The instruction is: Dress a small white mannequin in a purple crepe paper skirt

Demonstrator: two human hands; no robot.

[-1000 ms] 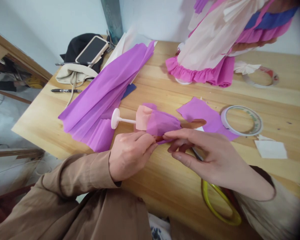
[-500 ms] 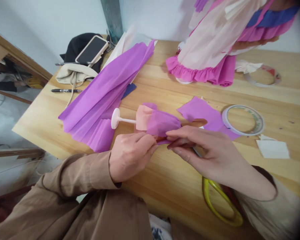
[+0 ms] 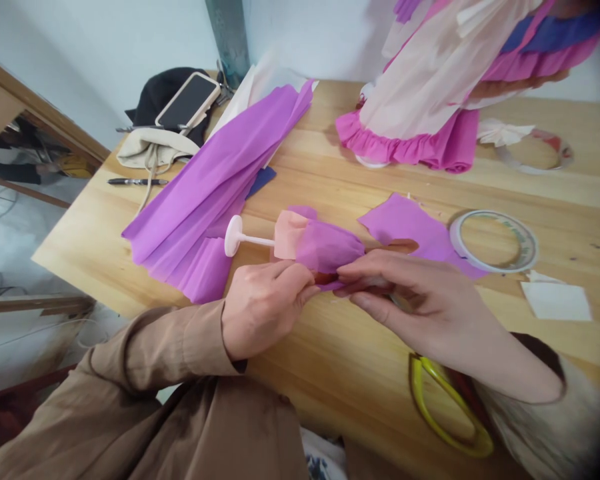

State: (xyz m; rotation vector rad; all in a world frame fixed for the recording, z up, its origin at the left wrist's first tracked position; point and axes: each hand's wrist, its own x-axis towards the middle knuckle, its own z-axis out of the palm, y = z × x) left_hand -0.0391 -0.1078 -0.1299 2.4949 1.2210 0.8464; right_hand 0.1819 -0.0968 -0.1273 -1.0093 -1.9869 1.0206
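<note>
A small doll-like figure on a white stand [image 3: 234, 236] lies on its side, wrapped in peach paper [image 3: 286, 235] and purple crepe paper [image 3: 330, 245]. A brown, limb-like part [image 3: 404, 246] sticks out to the right; the rest is hidden behind my fingers. My left hand [image 3: 266, 308] is closed, pinching the near edge of the purple crepe paper. Facing it closely, my right hand [image 3: 405, 293] pinches the same edge between thumb and fingers. A dark reddish-brown strip [image 3: 325, 277] shows between the two hands. Under the figure's right end lies a cut purple piece [image 3: 397, 217].
Folded purple crepe paper [image 3: 215, 180] lies to the left, near a pen [image 3: 137, 182], a phone [image 3: 189, 100] and a cloth pouch [image 3: 155, 148]. Tape rolls [image 3: 533, 250] and a white scrap [image 3: 555, 300] sit right. Yellow-handled scissors [image 3: 417, 393] are by my right forearm. A ruffled paper dress [image 3: 415, 107] stands behind.
The whole view has shifted slightly, so things appear a little further right. Both hands keep their pinch on the purple crepe paper, with slightly more of the dark strip showing between them.
</note>
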